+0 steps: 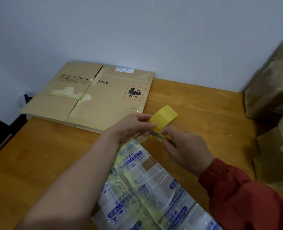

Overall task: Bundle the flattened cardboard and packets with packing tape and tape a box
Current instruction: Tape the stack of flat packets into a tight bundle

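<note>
Left hand [130, 127] pinches the roll of yellow packing tape [164, 117], thumb on top and fingers curled beneath, holding it just above the far end of the bundle of packets [145, 185]. Right hand [185, 150] grips a small cutter [155, 134], fingers closed round its handle, the blade set against the short strip running from roll to bundle.

The bundle lies on the bench [54, 155] close to the person, already banded in clear and yellowish tape. The flattened cardboard [94, 93] lies flat at the back of the bench against the wall, apart from the bundle. A heap of brown cardboard [273, 100] stands at the right edge.

The step looks like severing the tape. To do it cleanly, the roll should pull away from the bundle so the strip is taut, and the blade should cross it in one stroke angled away from the left fingers, which sit very near the edge. Slack tape would likely crumple and stick to itself. The loose tail then wants pressing flat onto the packets.
</note>
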